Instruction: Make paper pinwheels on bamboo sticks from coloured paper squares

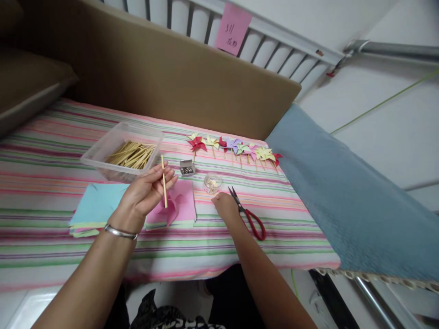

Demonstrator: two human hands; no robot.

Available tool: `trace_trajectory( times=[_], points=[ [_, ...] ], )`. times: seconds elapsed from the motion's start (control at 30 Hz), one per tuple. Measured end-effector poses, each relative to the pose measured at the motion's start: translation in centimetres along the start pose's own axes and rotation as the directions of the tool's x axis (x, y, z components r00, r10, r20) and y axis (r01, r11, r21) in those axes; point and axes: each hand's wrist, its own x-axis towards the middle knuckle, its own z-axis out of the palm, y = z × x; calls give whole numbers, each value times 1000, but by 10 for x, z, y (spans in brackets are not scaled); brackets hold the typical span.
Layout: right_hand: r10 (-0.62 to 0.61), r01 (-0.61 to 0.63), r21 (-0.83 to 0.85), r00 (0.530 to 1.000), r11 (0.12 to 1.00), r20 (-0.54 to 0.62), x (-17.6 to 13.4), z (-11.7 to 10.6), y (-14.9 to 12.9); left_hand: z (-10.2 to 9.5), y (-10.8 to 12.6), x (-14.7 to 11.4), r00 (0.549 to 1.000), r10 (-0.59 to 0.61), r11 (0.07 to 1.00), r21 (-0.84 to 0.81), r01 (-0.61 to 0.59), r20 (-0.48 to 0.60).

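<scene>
Left hand (pixel 148 188): we see it palm up, one wooden stick (pixel 164 183) held near-upright against thumb and fingers, the other fingers loosely spread.
Right hand (pixel 226 208): fingers gathered just beside the round dish (pixel 206 181) of small pale pieces; we cannot tell whether they pinch anything.
Folded pink paper (pixel 173 208): lies on the pink sheets (pixel 187 196), near the stick's lower end.
Pinwheels (pixel 234 145): row towards the back of the striped cloth (pixel 291 251).
Step in hand: gathering small parts, we judge, with the stick ready.
Next move: probably calls for a fine fingertip pinch at the dish, stick held steady.
</scene>
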Motion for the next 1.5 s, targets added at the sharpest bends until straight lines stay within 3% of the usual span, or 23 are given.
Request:
trace_trajectory(
  times=[0.2, 0.4, 0.57, 0.63, 0.7, 0.8, 0.93, 1.0, 1.07, 1.13, 1.23, 1.37, 1.5],
  points=[
    [-38, 41, 102, 999, 994, -23, -8, -16, 0, -5, -5, 3, 999, 7, 998, 58, -10, 52],
    [-55, 127, 288, 968, 949, -247, -3, -49, -13, -6, -12, 3, 994, -11, 991, 130, -3, 109],
    [-93, 243, 370, 921, 897, -379, 3, -56, -27, -3, -18, 1, 991, 5, 982, 186, -31, 137],
    [-143, 329, 465, 910, 822, -390, -13, -52, -38, -1, -20, 0, 987, 19, 981, 190, -49, 159],
    [-242, 398, 631, 915, 666, -323, -35, -46, -53, 1, -24, -2, 985, 42, 979, 190, -75, 170],
    [-358, 359, 802, 913, 477, -195, -62, -39, -77, 6, -31, -6, 986, 40, 976, 207, -74, 160],
    [-330, 257, 901, 934, 351, -137, -71, -36, -93, 8, -35, -11, 989, 17, 961, 272, -56, 145],
    [-298, 212, 905, 949, 369, -100, -69, -35, -87, 7, -29, -11, 990, 47, 931, 353, -93, 135],
    [-241, 181, 870, 968, 458, -74, -66, -30, -72, 2, -16, -11, 982, 151, 888, 421, -184, 110],
    [-147, 153, 776, 986, 611, -79, -64, -20, -50, -4, 2, -10, 950, 302, 850, 431, -303, 74],
    [-74, 131, 493, 988, 860, -133, -62, -3, -18, -14, 27, -11, 908, 416, 814, 430, -391, 38],
    [-91, 150, 358, 980, 922, -179, -61, 8, -6, -26, 40, -12, 906, 423, 729, 587, -351, 16],
    [-181, 264, 358, 951, 896, -249, -65, 7, -31, -41, 37, -7, 954, 298, 503, 841, -198, 46]
  ],
)
